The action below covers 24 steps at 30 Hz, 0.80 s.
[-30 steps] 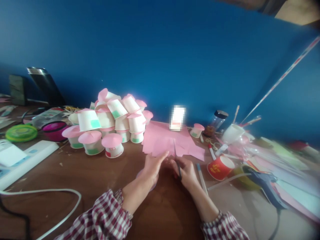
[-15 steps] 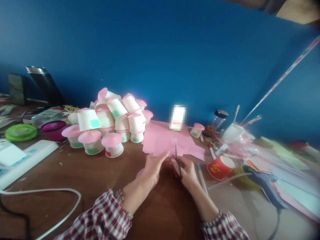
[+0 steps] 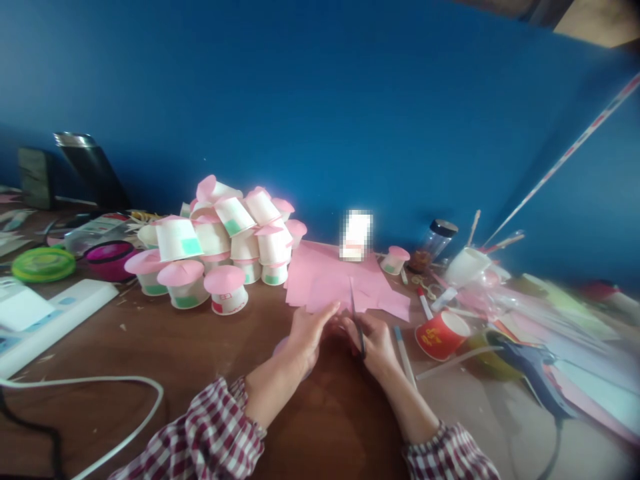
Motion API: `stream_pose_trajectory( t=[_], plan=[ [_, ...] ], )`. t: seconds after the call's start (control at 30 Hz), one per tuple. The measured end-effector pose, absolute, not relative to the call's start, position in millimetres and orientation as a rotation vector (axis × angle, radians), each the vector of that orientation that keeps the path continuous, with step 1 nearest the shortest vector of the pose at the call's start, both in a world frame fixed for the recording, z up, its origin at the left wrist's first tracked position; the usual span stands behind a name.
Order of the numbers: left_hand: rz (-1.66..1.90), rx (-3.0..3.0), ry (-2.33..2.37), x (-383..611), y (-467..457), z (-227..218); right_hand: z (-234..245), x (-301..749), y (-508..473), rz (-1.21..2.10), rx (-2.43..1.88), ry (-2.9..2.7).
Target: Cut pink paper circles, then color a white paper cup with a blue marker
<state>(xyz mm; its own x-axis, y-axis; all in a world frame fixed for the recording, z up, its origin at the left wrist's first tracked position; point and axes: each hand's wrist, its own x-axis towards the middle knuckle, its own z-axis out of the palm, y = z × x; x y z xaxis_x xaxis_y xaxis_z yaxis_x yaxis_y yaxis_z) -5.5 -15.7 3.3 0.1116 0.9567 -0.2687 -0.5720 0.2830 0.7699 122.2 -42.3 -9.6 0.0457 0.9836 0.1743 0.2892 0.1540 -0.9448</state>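
A: From my seat at the head view: what is in the right hand (image 3: pixel 376 341)?
B: Scissors (image 3: pixel 355 308). I log the fingers as closed around the handles, blades pointing away from the body, presumably to keep them clear of the wrists. They show as one thin line; I cannot tell if they are parted.
A: And the left hand (image 3: pixel 304 337)?
B: Just beside it, thumb extended towards the right. The other fingers are hidden; I cannot tell whether they grip anything.
A: Paper?
B: Pink sheets (image 3: pixel 325 270) lie flat on the table (image 3: pixel 340 427) beyond both hands, probably for easy reach. Capped cups (image 3: pixel 226 293) stand piled to the left, perhaps to leave the middle free for the hands.
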Motion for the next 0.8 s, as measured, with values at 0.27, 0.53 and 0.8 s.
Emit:
stream_pose_trajectory(
  t=[0.27,0.53,0.8],
  plan=[
    [1.245,0.568,0.882,-5.6,-14.8,-0.3,-10.4,123.7,-42.1,0.889,-1.329,-1.444],
    [1.225,0.569,0.888,-5.4,-14.5,1.5,-6.6,121.8,-43.1,0.889,-1.319,-1.445],
    [1.211,0.606,0.848,-6.3,-16.3,2.8,-7.0,122.4,-42.1,0.925,-1.299,-1.449]
  ],
)
